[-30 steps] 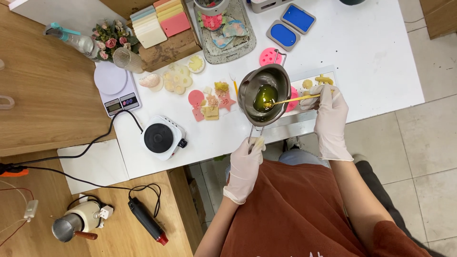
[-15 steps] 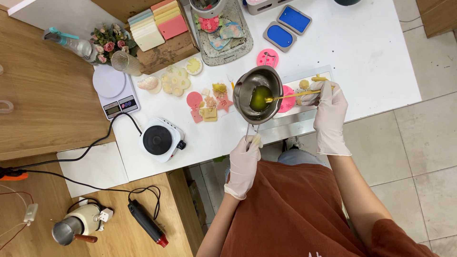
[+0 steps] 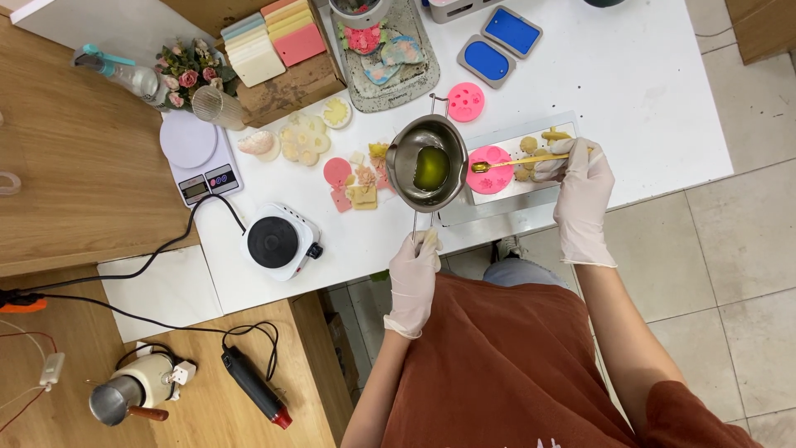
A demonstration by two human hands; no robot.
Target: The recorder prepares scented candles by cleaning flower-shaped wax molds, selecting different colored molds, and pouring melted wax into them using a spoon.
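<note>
Seen from the head camera looking straight down, the left hand (image 3: 414, 274), in a pale glove, is closed around the handle of a small steel melting pot (image 3: 427, 163) and holds it above the white table (image 3: 647, 91); a pool of yellow-green liquid (image 3: 431, 168) sits in the bottom of the pot. The right hand (image 3: 580, 187), also gloved, pinches a gold spoon (image 3: 514, 163) by its far-right end, with the spoon's bowl lying over a round pink mould (image 3: 491, 171), just right of the pot. That mould rests on a long white tray (image 3: 506, 195) near the table's near edge, together with a few yellowish cast shapes (image 3: 543, 141); whether the spoon bowl touches the mould is hard to tell from this height. Left of the pot lie small pink and yellow cast pieces (image 3: 356, 178), and farther left a small white hotplate (image 3: 278, 242) with a black top sits near a white kitchen scale (image 3: 199, 158). At the far side of the table are a second pink mould (image 3: 466, 101), two blue rectangular moulds (image 3: 497, 46) and a stack of pastel blocks (image 3: 269, 37). On the wooden bench at the near left lies a black heat gun (image 3: 253, 388).
</note>
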